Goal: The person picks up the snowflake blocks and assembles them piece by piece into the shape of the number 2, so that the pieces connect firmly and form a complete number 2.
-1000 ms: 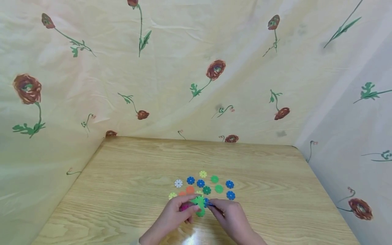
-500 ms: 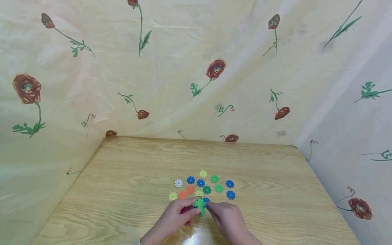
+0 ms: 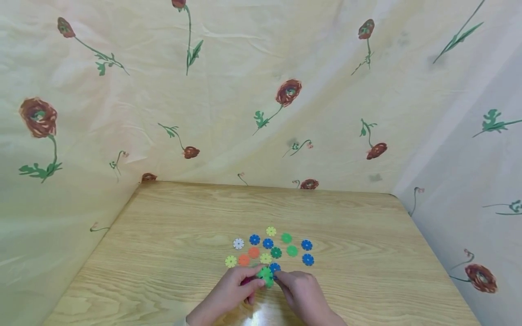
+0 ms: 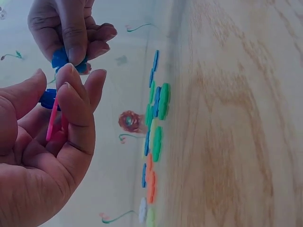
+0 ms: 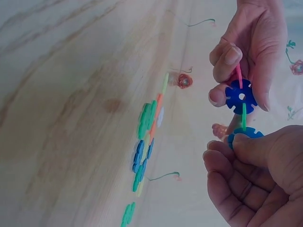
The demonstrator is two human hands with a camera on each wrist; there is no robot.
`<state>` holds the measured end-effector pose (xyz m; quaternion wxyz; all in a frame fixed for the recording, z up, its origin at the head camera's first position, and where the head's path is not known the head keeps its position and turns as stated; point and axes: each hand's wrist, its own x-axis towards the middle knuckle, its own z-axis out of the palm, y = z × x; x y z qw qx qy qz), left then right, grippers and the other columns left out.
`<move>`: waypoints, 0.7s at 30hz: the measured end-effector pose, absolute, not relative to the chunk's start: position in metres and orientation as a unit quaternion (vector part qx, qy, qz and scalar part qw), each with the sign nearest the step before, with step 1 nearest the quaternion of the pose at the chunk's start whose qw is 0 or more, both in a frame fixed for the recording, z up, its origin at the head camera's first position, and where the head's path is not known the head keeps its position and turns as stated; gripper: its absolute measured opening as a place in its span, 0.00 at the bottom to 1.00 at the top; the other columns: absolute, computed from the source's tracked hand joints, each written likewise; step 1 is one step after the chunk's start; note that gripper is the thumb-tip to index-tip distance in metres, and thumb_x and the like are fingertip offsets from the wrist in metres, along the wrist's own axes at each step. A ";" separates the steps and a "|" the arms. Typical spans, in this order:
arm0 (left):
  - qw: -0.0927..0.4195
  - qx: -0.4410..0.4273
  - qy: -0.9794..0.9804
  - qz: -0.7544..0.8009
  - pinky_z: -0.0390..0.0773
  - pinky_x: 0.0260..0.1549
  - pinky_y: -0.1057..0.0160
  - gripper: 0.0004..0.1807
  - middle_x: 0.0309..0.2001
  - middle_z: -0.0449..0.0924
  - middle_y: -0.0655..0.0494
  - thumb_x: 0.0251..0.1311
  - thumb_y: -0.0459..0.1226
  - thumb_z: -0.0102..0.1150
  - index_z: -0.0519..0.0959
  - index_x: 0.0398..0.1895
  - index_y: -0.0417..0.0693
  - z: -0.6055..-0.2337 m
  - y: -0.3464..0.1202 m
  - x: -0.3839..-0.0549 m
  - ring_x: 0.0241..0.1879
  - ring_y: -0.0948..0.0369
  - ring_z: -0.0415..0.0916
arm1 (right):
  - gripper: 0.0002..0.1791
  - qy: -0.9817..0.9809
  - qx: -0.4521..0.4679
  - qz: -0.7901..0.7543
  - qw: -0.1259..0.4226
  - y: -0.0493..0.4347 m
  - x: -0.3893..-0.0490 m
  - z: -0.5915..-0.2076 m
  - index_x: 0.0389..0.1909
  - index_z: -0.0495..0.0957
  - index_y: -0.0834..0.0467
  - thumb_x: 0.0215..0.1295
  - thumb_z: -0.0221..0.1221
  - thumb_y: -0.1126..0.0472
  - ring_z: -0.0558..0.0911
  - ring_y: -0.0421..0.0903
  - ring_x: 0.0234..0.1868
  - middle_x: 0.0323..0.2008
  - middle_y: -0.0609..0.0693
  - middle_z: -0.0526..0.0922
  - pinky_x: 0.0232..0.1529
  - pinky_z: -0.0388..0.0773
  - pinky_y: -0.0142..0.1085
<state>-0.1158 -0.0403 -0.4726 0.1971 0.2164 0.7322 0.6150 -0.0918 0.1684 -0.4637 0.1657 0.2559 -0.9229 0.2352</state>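
Observation:
Interlocking notched plastic discs are joined in a small chain between the two hands. My left hand (image 3: 234,284) grips it with thumb and fingers round a pink disc (image 4: 52,124) and a dark blue disc (image 5: 242,97), which are slotted together. A green disc (image 3: 266,274) faces up from the chain and, edge-on in the right wrist view, runs from the dark blue disc to another blue disc (image 5: 251,133). My right hand (image 3: 305,290) pinches this other blue disc between thumb and forefinger, at the green disc's edge. Its lower part is hidden behind the thumb.
Loose notched discs lie flat on the wooden table (image 3: 171,226) just beyond the hands: several blue ones (image 3: 307,245), green ones (image 3: 292,250), yellow ones (image 3: 271,231), two orange ones (image 3: 253,252) and a white one (image 3: 238,243). A flower-patterned cloth (image 3: 228,90) hangs behind.
Both hands have come slightly nearer the body, with the chain tilting between them. The blue disc in my right hand has moved in against the green disc and shows less.

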 end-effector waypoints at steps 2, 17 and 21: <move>0.198 0.221 0.728 0.618 0.78 0.20 0.69 0.25 0.29 0.81 0.46 0.68 0.38 0.56 0.70 0.65 0.37 -0.474 -0.040 -0.117 0.19 0.66 0.74 | 0.06 -0.924 0.253 0.235 0.162 0.168 -0.092 -0.464 0.36 0.86 0.58 0.58 0.66 0.69 0.82 0.36 0.26 0.26 0.46 0.86 0.29 0.80 0.30; 0.191 0.211 0.733 0.618 0.75 0.16 0.70 0.21 0.30 0.81 0.46 0.68 0.43 0.57 0.77 0.59 0.42 -0.474 -0.036 -0.119 0.17 0.65 0.74 | 0.04 -0.930 0.231 0.254 0.132 0.159 -0.092 -0.459 0.35 0.85 0.54 0.62 0.64 0.66 0.83 0.37 0.30 0.29 0.44 0.86 0.31 0.81 0.31; 0.187 0.207 0.729 0.625 0.73 0.14 0.71 0.19 0.33 0.82 0.49 0.68 0.44 0.57 0.78 0.55 0.42 -0.475 -0.035 -0.120 0.16 0.66 0.72 | 0.05 -0.927 0.241 0.262 0.118 0.156 -0.093 -0.458 0.37 0.85 0.54 0.63 0.63 0.65 0.84 0.39 0.35 0.33 0.44 0.87 0.35 0.82 0.33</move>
